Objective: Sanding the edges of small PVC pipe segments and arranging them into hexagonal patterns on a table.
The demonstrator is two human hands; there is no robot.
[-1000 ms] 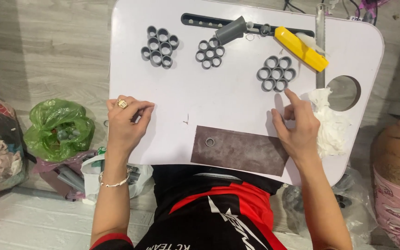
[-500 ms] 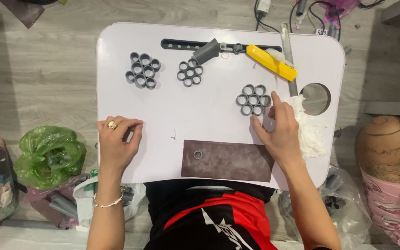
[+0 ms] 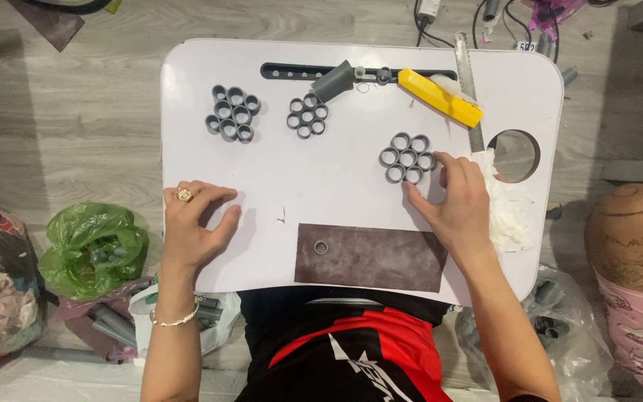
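Right hand (image 3: 458, 210) lay open and empty, fingertips touching the right side of the ring cluster (image 3: 407, 158), which sat toward the tabletop's (image 3: 336, 179) right edge, just up-left of that hand. Left hand (image 3: 195, 223) rested loosely curled, empty, near the left edge, well apart.

- The single head view looks almost straight down from above the person's chest.
- It faces the white counter (image 3: 336, 186), whose near edge meets the torso and whose far edge lies toward the top.
- All four corners fit in, with floor around.
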